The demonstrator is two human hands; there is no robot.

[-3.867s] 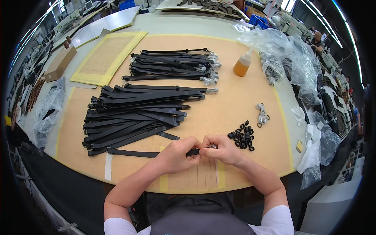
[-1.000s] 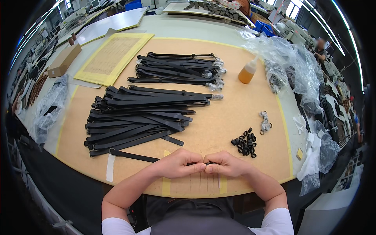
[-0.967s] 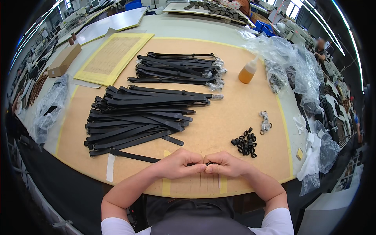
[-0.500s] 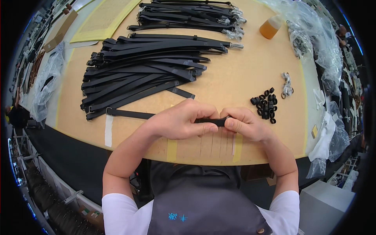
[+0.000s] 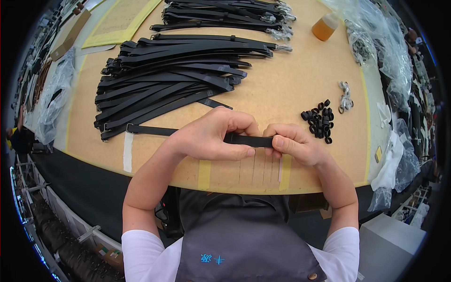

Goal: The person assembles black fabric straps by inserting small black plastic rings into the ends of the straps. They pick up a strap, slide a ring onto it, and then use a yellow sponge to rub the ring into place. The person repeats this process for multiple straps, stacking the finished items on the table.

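Note:
A black strap (image 5: 152, 130) lies level along the near side of the table, its buckled end at the left. My left hand (image 5: 211, 136) grips it between thumb and fingers, just left of its right-hand part. At that right end my right hand (image 5: 296, 143) pinches the strap, its thumb on top. Between the two hands a short flat length of strap shows. Behind my left hand lies a heap of black straps (image 5: 164, 84). Beyond my right hand sits a small pile of black strap loops (image 5: 321, 120).
More black straps (image 5: 221, 16) lie at the far side, their metal ends wrapped in clear plastic. A bottle of amber liquid (image 5: 324, 27) stands at the far right. Wrapped metal hardware (image 5: 345, 96) lies past the loops. Clear plastic bags (image 5: 394, 61) line the right edge.
My left hand has shifted slightly left and away from me. The hands are a little farther apart, so more of the strap shows between them.

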